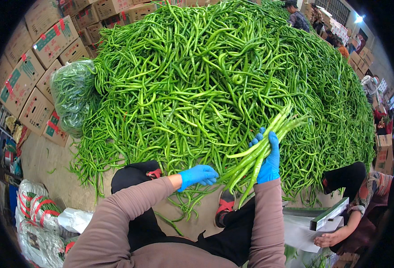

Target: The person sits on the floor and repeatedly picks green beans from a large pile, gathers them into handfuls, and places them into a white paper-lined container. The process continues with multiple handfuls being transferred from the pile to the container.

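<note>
A very large heap of long green chili peppers [183,100] lies on the floor before me. My right hand [270,160], in a blue glove, grips a bunch of long green peppers [262,150], their stem ends pointing up and to the right. My left hand [198,177], also blue-gloved, is at the near edge of the heap, left of the bunch's lower tips. Its fingers are slightly curled and point right; whether they touch a pepper cannot be told.
Stacked cardboard boxes [36,110] and a clear plastic bag of peppers [73,93] stand at left. Red-taped plastic packs [39,214] lie lower left. At lower right, a co-worker's hand [330,238] is by a metal frame [329,214] and white sheet [297,231]. Other people are farther off.
</note>
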Motion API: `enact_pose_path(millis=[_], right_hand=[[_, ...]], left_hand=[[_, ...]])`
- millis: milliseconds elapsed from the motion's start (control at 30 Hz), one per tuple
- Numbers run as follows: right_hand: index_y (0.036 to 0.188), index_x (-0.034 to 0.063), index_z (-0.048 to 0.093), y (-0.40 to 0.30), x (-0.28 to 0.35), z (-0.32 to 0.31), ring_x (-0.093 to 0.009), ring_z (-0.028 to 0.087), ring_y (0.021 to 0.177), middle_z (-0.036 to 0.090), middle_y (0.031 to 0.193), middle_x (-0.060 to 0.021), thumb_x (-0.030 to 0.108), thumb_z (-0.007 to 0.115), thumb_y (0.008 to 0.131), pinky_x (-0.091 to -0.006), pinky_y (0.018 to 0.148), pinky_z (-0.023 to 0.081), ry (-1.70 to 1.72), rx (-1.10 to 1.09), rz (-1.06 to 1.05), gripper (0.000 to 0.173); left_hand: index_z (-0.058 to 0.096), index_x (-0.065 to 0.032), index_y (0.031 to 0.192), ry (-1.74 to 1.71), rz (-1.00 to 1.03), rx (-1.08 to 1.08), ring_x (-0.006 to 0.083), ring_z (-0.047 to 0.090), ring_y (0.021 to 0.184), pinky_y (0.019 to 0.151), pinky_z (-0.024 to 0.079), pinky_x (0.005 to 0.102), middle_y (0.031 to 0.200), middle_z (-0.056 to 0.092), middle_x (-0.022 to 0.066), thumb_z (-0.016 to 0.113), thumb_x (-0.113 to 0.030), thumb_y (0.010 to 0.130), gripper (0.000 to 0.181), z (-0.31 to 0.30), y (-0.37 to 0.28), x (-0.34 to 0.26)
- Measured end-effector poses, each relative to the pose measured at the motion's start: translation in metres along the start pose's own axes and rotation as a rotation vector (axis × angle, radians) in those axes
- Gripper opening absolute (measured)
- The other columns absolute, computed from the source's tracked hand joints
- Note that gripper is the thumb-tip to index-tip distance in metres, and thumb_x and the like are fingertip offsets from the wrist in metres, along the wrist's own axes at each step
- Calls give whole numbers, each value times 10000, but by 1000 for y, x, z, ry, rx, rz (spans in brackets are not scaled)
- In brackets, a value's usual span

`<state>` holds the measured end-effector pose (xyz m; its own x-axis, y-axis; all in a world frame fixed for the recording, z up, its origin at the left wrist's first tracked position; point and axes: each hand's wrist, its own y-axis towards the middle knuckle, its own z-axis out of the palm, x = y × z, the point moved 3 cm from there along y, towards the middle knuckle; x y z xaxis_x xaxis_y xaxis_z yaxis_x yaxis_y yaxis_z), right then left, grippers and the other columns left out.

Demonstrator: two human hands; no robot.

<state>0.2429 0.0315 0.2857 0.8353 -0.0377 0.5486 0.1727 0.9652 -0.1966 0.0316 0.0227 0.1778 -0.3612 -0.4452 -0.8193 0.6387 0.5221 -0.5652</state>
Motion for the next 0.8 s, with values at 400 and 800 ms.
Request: enact_pose_path(millis=[400,800], right_hand=[[1042,60,510,-1,-12,10,-175,550,712,558,798,-48,279,640,802,-285,681,488,7,-19,68,350],[1057,40,496,-6,-20,10,-188,548,729,554,811,-64,238,606,823,-295,688,495,9,-21,140,326]], left_hand=[[552,-68,1071,38,5,20,184,593,890,771,472,310,1003,591,86,503,-316,878,318,2,3,4],[606,-37,885,552,486,-1080,290,601,740,693,475,375,823,626,155,566,-229,785,221,-180,23,-77]])
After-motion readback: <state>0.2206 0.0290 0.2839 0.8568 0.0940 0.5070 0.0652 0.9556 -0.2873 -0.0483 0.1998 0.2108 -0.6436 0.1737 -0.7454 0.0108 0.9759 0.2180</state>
